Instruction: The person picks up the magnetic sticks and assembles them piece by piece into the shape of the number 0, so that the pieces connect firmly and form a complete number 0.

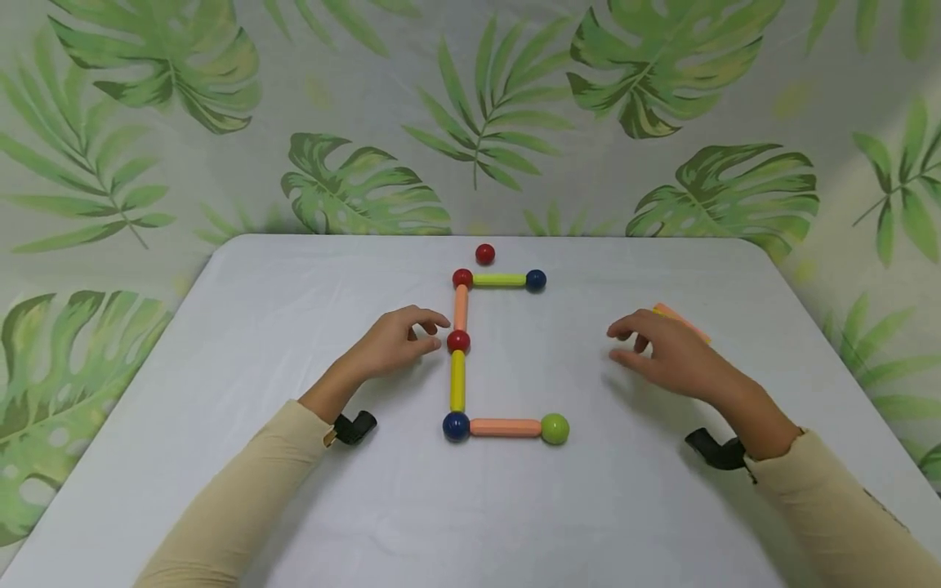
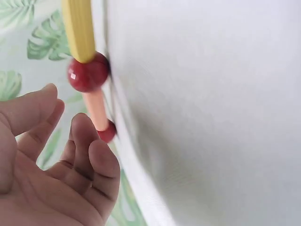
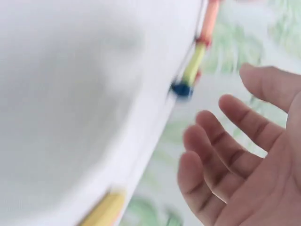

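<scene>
A flat, C-like outline of balls and sticks lies on the white table (image 1: pixel 294 506). Down its left side run a red ball (image 1: pixel 462 279), a salmon stick (image 1: pixel 461 308), a middle red ball (image 1: pixel 458 341), a yellow stick (image 1: pixel 458 381) and a blue ball (image 1: pixel 456 427). A lime stick (image 1: pixel 500 280) and a navy ball (image 1: pixel 536 280) form the far arm; another salmon stick (image 1: pixel 506 428) and a green ball (image 1: pixel 555 429), the near arm. Beside the middle red ball hovers my left hand (image 1: pixel 397 343), fingers loosely bent, holding nothing. My right hand (image 1: pixel 672 351), likewise holding nothing, hangs above the table's right side.
Behind the outline sits a loose red ball (image 1: pixel 485 254). Spare salmon and yellow sticks (image 1: pixel 684 322) lie partly hidden behind my right hand. Leaf-patterned cloth (image 1: pixel 353 180) rises beyond the table's far edge. Black wrist cameras (image 1: pixel 716 451) hang below both sleeves.
</scene>
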Motion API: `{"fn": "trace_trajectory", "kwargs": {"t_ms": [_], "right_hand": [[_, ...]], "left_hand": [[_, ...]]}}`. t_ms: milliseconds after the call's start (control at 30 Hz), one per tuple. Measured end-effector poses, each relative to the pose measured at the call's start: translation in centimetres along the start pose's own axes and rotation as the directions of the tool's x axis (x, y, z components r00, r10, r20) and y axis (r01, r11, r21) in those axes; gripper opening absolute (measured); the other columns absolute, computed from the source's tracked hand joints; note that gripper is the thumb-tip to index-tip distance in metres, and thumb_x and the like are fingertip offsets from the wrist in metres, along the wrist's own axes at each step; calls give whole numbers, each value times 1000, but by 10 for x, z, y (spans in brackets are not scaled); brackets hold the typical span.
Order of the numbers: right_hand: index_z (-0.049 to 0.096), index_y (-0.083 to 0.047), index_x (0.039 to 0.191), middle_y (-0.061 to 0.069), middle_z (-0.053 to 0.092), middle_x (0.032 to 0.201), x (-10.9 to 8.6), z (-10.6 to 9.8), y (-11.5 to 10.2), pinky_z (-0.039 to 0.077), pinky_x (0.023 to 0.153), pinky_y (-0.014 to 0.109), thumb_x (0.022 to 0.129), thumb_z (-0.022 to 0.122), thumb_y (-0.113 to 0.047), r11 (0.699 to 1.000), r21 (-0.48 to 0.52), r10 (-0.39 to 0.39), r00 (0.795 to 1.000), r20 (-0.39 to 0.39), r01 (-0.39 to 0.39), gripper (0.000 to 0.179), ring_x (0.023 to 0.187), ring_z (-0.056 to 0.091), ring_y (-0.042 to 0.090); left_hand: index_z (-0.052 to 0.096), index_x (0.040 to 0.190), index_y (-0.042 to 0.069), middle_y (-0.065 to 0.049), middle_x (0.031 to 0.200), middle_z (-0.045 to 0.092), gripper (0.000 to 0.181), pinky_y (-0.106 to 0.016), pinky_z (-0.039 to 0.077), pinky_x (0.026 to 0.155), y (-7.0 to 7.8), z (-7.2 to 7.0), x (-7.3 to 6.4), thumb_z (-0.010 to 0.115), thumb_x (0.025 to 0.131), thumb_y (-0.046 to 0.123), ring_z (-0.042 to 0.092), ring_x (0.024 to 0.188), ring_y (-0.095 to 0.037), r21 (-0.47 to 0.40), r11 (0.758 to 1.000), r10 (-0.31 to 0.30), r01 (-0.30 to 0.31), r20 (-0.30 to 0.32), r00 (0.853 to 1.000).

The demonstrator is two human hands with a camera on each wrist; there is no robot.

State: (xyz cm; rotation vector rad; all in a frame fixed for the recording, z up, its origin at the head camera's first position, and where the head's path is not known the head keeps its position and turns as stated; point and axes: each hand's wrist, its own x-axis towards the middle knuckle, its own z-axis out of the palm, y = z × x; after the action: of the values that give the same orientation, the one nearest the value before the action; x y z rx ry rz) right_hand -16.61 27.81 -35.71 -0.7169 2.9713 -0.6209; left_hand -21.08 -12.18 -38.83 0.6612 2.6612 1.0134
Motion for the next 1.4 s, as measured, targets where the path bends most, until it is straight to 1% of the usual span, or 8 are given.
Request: {"fn": "trace_trajectory", "kwargs": {"t_ms": [100,233,500,800,900,1033,1233,1400], "right_hand": [[66,-1,114,17,68,108,2,-12,26,50,78,44,94,66,-14,996,-34,85,994,-69,-88,24,92,62,28],[67,3,112,22,66,105,7,-18,53,49,81,52,94,62,-12,980,-64,184,980,-79,-189,24,96,61,36],[66,7,110,22,62,92,11,-12,80,47,68,45,92,62,-16,947,-153,283,959,-27,-284,29,80,56,30],[64,6,111,28,63,105,11,-6,81,49,76,52,92,59,-12,942,-136,305,952,-33,-306,27,91,60,39],[63,5,108,24,65,99,12,-5,79,48,67,45,93,59,-13,943,-129,306,952,-22,-306,24,84,59,34],[61,2,100,15,60,86,12,-6,77,39,57,34,96,57,-19,935,-132,332,943,6,-328,21,73,52,27],[61,6,115,23,65,102,11,-2,74,48,70,45,95,59,-17,938,-115,336,940,56,-328,31,86,60,34],[60,4,116,25,67,110,7,-1,71,48,74,49,93,57,-15,940,-106,335,936,110,-324,30,95,63,37]], "left_hand": [[62,133,15,-14,124,63,37,-27,50,74,-5,0,9,64,96,18,61,86,-22,-90,995,-29,34,56,998],[60,135,13,-16,127,61,39,-27,51,77,-8,2,19,64,96,16,64,89,-24,-208,976,-34,58,119,992],[65,127,12,-12,118,66,32,-26,52,77,-7,10,32,64,96,18,60,94,-21,-206,974,-67,100,160,985],[65,122,14,-9,113,65,29,-25,50,76,-7,10,32,67,94,21,57,96,-22,-209,970,-88,121,164,983],[66,121,15,-9,112,65,28,-25,50,77,-6,10,32,67,94,21,56,97,-22,-207,970,-95,128,161,982],[66,120,16,-8,112,65,26,-26,50,78,-5,9,30,68,94,22,56,98,-23,-203,969,-109,141,162,981],[66,120,18,-8,114,64,26,-27,50,79,-4,8,30,67,94,22,55,99,-23,-199,969,-117,149,164,980],[65,122,18,-9,115,64,27,-27,50,81,-5,10,31,66,95,23,55,100,-23,-220,963,-117,155,179,977]]}}
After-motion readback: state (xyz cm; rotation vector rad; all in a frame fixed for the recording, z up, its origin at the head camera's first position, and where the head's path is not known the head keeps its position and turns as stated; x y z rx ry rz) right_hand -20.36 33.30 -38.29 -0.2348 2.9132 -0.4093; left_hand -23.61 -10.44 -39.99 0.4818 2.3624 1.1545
